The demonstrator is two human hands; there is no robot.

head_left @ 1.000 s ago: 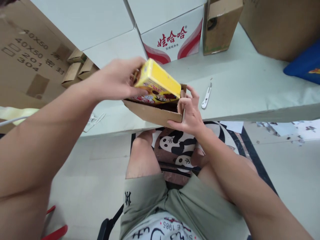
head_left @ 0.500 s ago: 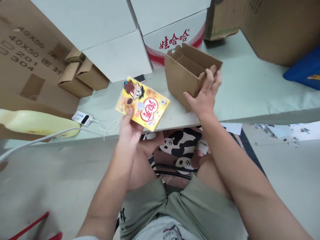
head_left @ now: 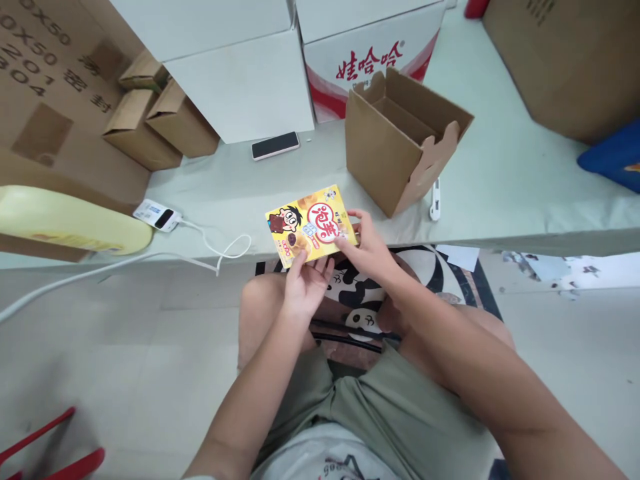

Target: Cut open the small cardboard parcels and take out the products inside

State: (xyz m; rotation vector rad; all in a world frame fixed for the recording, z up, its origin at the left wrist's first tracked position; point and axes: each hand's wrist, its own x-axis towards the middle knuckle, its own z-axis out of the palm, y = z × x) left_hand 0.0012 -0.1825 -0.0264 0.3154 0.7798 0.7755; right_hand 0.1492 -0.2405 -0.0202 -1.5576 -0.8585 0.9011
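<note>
Both hands hold a flat yellow snack box [head_left: 313, 223] with a cartoon face and red lettering, just above the table's front edge. My left hand [head_left: 307, 283] grips its lower edge, thumb on the front face and fingers beneath. On the box's right end, my right hand [head_left: 367, 247] is closed with the thumb in front and fingers behind. Up and to the right stands an open brown cardboard box [head_left: 385, 157], its top flaps raised; neither hand touches it. Its bottom is hidden from this angle.
A phone [head_left: 275, 145] lies behind the yellow box. White cartons [head_left: 245, 93] stand at the back, small brown boxes [head_left: 185, 120] to their left. On the left are a pale yellow bottle [head_left: 75, 220] and a white device [head_left: 157, 215] with a cable. A white stick-like item [head_left: 435, 200] lies beside the cardboard box.
My right hand has let go of the cardboard box and taken the yellow box's right end. The yellow box has turned and come to the right and lower. The view has shifted.
</note>
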